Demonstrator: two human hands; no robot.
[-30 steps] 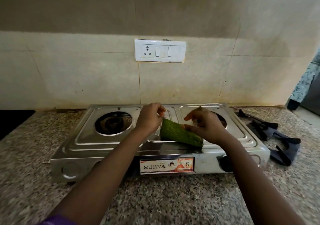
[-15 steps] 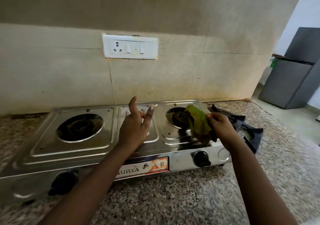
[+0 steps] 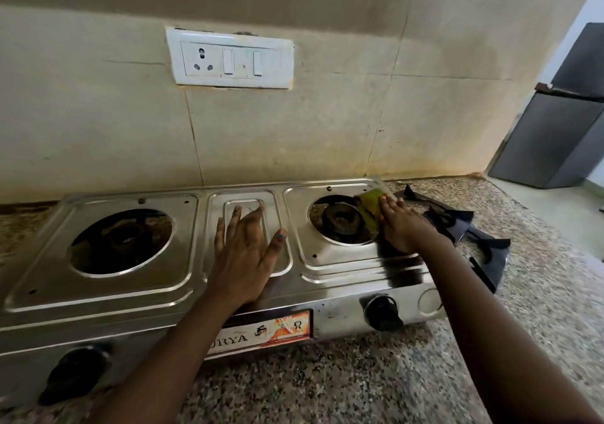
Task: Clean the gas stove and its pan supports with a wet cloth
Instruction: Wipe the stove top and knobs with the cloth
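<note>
A two-burner steel gas stove [image 3: 108, 288] sits on a speckled granite counter, both burners bare. My left hand [image 3: 243, 253] lies flat, fingers spread, on the stove's middle panel. My right hand [image 3: 403, 227] presses a green cloth [image 3: 369, 209] onto the stove top at the right rim of the right burner [image 3: 340, 221]. The black pan supports [image 3: 470, 227] lie on the counter just right of the stove, partly hidden behind my right forearm.
Two black knobs [image 3: 380, 312] stick out of the stove front. A white switch and socket plate [image 3: 230, 59] is on the tiled wall behind. A grey fridge [image 3: 555, 136] stands at the far right. The granite counter [image 3: 327, 381] runs along the front.
My left hand let go of the cloth and came down flat on the stove's middle. My right hand carried the cloth from the stove's centre to the right burner's far side.
</note>
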